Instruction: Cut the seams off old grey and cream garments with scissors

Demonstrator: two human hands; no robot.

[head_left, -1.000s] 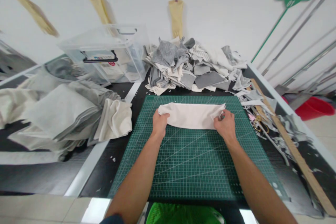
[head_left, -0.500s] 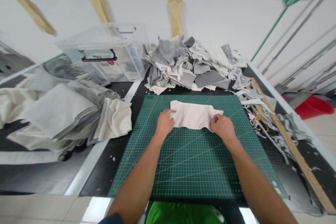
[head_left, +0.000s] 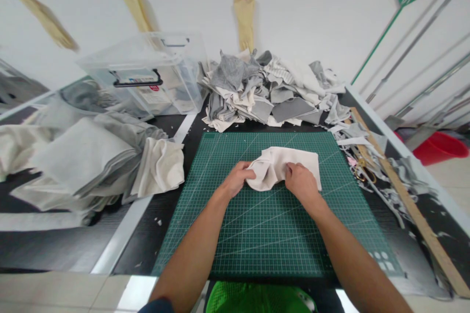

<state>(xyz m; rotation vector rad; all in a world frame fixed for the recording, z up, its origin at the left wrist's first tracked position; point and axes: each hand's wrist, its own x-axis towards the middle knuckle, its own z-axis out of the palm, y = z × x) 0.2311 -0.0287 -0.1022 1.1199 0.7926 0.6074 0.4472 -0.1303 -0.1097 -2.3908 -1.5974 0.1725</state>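
The person's left hand point(head_left: 237, 178) grasps the left end of an off-white cloth point(head_left: 279, 157), thumb on top and fingers beneath, and that end is bunched into loose, rounded folds. The right hand point(head_left: 301, 185) lies over the near edge of the same cloth, fingers curled and fingertips touching the fabric around its middle; whether they pinch a fold cannot be told. To the right of that hand the cloth runs out flatter, ending in a fairly straight edge. The cloth sits on the upper part of a green cutting mat point(head_left: 264, 239) printed with a grid, which lies on a black tabletop point(head_left: 143, 244). Left of the mat are a pile of grey and off-white fabric point(head_left: 86, 151) and, just beside the mat, a folded cream cloth point(head_left: 161, 164). Behind that pile stands a clear plastic box point(head_left: 171, 85) with dark handles, and beyond the mat's far edge a heap of grey and white scraps point(head_left: 253, 90) is piled against the wall. Along the right side lie thin offcuts point(head_left: 394, 200), gold-coloured scissor handles point(head_left: 371, 175) and a long wooden strip point(head_left: 414, 210). Yellow gloves point(head_left: 245, 19) hang on the wall, and a red bucket point(head_left: 440, 149) stands beyond the tabletop's right edge.
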